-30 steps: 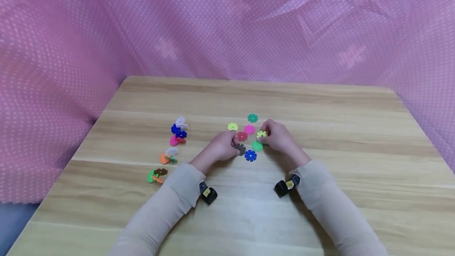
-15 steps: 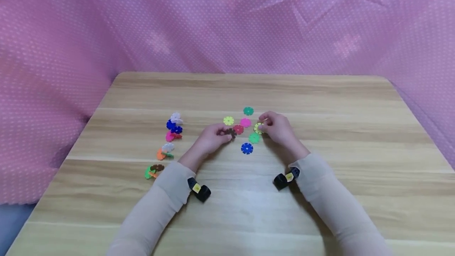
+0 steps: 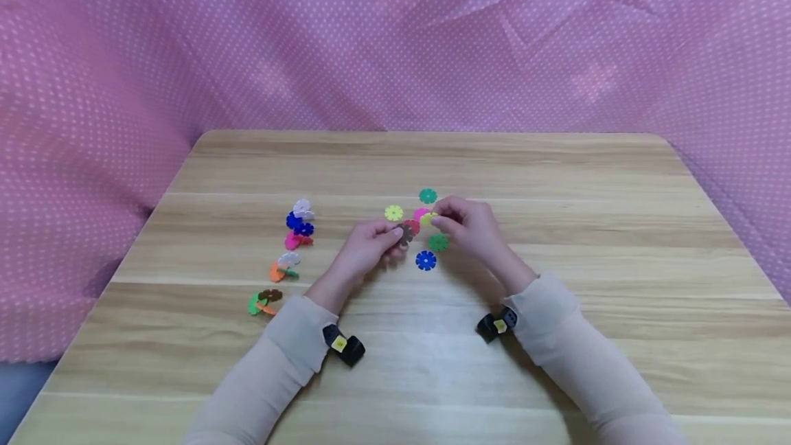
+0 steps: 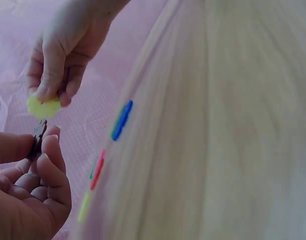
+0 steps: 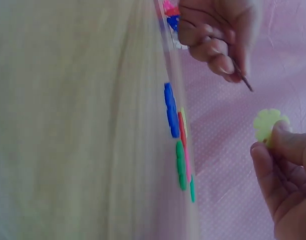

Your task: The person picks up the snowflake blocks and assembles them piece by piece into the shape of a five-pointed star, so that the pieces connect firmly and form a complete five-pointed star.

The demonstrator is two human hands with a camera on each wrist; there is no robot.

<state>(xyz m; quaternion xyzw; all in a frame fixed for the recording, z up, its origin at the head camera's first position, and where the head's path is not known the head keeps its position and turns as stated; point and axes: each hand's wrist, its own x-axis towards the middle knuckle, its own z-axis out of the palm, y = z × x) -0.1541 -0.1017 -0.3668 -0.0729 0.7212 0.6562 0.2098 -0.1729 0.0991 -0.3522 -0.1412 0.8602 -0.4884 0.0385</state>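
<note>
Grip both sides: left hand pinches brown disc, right hand pinches yellow disc, edges near but apart, held above worktop. Looks like aligning for joining; next move likely calls for bringing notches together.

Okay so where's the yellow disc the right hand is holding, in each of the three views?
Head: the yellow disc is near the middle, slightly right, in the right hand.
Left wrist: the yellow disc is at the left, near mid-height.
Right wrist: the yellow disc is at the right, near mid-height.
Shared landmark: the brown disc pinched in the left hand.
</note>
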